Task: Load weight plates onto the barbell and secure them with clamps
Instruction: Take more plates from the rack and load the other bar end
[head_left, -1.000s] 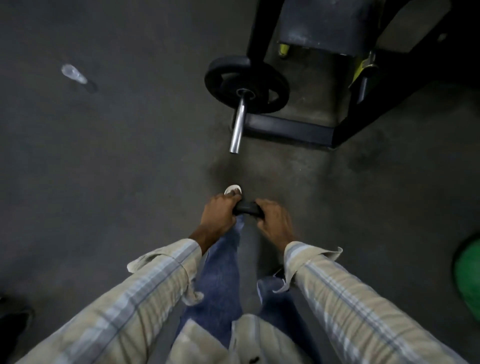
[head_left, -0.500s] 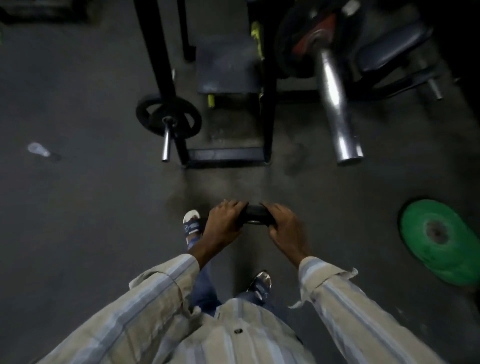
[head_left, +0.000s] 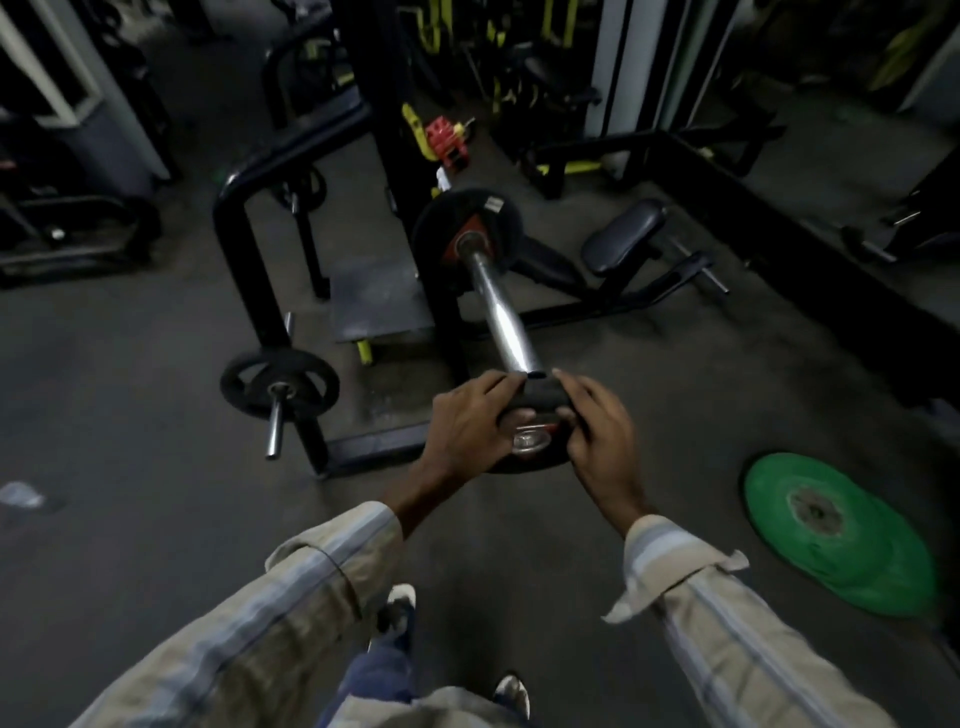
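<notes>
Black rubber rims the small weight plate (head_left: 530, 431) that both hands carry, held upright just at the near tip of the barbell sleeve (head_left: 501, 317). The left hand (head_left: 470, 426) is closed around the plate's left edge, fingers curled over the top rim and thumb across the face. The right hand (head_left: 597, 431) is closed on the right edge in the same way. Between the hands a shiny metal hub and a bit of red show at the plate's centre. The upper rim of the plate touches or nearly touches the sleeve's end; whether the hole has met the sleeve cannot be told.

The chrome sleeve runs away from the viewer, up and slightly left, to a larger black plate with a red centre (head_left: 467, 228) already sitting far along it. Left of the hands, a black plate (head_left: 279, 383) hangs on a short storage peg of a black rack frame (head_left: 244, 270). A stack of green plates (head_left: 841, 530) lies flat on the dark floor (head_left: 130, 493) to the right, well apart from the hands. A padded black seat (head_left: 623, 236) stands beyond the barbell on the right. Both forearms wear striped, light-coloured sleeves (head_left: 291, 613), and two shoes (head_left: 397, 605) show on the floor below them.
</notes>
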